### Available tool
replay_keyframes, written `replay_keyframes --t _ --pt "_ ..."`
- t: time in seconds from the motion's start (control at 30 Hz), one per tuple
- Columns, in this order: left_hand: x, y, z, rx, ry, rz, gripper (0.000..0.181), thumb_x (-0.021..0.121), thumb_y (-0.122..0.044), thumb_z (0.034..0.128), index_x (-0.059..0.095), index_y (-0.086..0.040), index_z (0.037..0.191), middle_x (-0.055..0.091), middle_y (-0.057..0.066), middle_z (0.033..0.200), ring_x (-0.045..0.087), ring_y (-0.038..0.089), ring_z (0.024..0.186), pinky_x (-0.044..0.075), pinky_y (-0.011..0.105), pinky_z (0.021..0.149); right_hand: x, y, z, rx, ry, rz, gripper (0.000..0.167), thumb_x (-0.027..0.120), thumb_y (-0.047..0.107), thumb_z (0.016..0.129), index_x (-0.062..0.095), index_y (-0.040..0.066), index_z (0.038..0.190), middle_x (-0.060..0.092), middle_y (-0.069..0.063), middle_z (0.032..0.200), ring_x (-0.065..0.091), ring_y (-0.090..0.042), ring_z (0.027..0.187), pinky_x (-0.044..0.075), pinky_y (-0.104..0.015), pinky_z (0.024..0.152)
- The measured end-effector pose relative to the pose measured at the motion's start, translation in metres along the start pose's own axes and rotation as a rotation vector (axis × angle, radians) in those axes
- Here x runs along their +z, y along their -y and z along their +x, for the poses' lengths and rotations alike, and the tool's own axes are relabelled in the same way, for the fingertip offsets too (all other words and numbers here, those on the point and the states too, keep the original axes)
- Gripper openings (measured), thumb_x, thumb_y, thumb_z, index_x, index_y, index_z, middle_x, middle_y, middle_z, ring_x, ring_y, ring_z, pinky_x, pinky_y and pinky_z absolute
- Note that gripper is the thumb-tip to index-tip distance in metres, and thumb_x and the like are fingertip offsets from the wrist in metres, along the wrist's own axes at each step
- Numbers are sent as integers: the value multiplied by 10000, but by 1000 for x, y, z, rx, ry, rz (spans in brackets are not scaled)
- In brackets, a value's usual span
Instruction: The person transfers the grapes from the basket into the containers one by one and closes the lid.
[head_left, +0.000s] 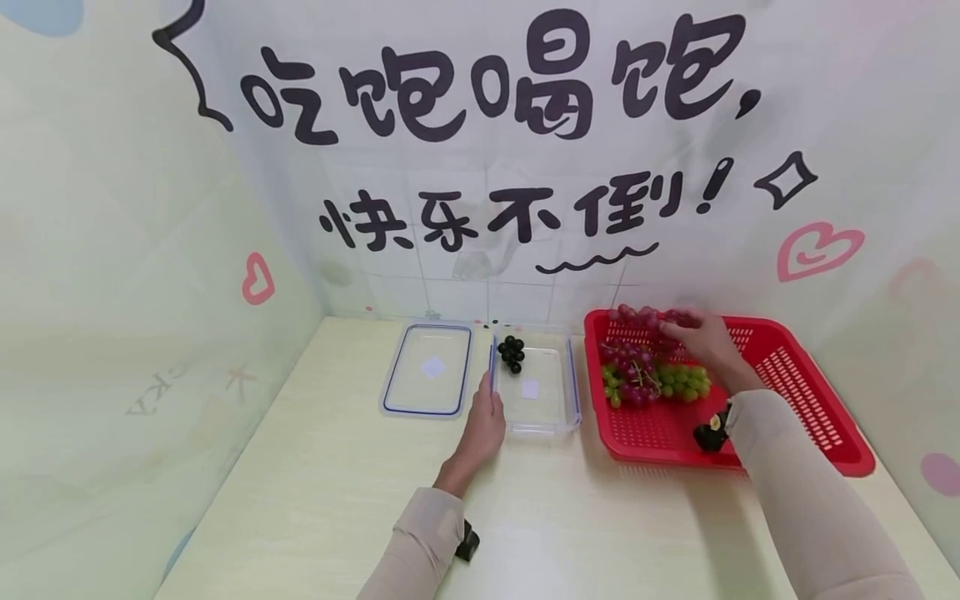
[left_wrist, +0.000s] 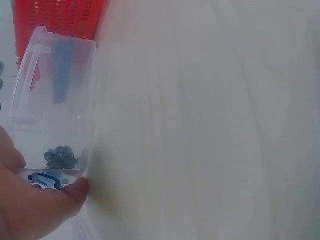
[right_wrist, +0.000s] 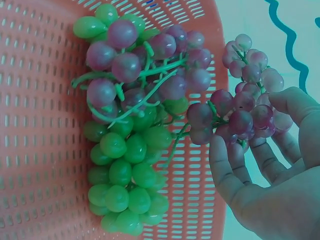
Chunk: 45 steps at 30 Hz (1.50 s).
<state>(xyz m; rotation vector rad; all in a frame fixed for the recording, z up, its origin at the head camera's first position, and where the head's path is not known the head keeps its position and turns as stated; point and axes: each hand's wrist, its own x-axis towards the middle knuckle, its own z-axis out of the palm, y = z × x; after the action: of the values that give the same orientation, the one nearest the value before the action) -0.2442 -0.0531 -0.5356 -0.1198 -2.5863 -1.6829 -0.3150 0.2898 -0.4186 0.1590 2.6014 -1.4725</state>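
Note:
My left hand [head_left: 482, 427] rests against the left side of a clear plastic box [head_left: 543, 429], near its blue-edged side flap. Inside the box, toward its back left, lies a small bunch of black grapes [head_left: 512, 353]. With my right hand [head_left: 705, 340] I hold a bunch of red grapes [right_wrist: 245, 112] between thumb and fingers, raised at the back of a red plastic basket [head_left: 637, 450]. Below it in the basket are another red bunch [right_wrist: 125, 67] and green grapes [right_wrist: 130, 185], partly overlapping.
A clear lid with a blue seal [head_left: 427, 371] lies flat left of the box. The light wooden table [head_left: 337, 500] meets a wall covering [head_left: 450, 283] with printed black characters at the back. The basket stands close to the right-hand wall.

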Motion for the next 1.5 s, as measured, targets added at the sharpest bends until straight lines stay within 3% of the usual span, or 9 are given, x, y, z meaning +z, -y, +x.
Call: replay_keyframes --t 0.7,1.5 --pt "-2 0 1 26 0 2 498 259 -72 1079 148 97 1533 357 390 1437 353 485 1376 303 577 1145 6 20 -3 3 -24 100 648 565 399 996 371 74 1521 429 -208 1439 488 -351 1248 493 -465 1014" --pt "0 0 0 17 1 -9 500 257 -73 1077 146 88 1537 368 394 1427 359 484 1374 307 576 1143 21 46 -8 -8 17 208 709 640 453 936 392 141 1522 468 -139 1427 544 -311 1246 487 -454 1007"
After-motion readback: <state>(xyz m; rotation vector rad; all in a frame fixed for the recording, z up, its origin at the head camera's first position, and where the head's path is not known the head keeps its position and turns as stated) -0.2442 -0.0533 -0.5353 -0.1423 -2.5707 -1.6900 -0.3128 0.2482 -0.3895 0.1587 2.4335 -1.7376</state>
